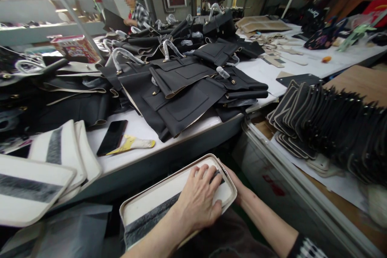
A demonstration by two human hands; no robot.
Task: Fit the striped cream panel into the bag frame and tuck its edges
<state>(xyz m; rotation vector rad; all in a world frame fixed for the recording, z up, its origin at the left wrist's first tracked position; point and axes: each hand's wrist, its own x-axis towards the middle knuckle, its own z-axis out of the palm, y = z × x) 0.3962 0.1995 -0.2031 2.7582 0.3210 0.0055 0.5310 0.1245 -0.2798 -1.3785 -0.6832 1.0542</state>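
A white rounded panel (157, 201) with a grey band and a tan rim lies on my lap below the table edge. My left hand (198, 199) lies flat on top of it near its right end, fingers spread. My right hand (237, 185) is mostly hidden behind the panel's right edge and seems to hold that edge; its fingers do not show.
Similar white panels (54, 157) are stacked at left. A black phone (112, 137) and a yellow-handled tool (133, 144) lie on the white table. Black bag pieces (178, 88) pile across it. Dark panels (326, 121) stand in a row at right. Another person (136, 10) works at the far end.
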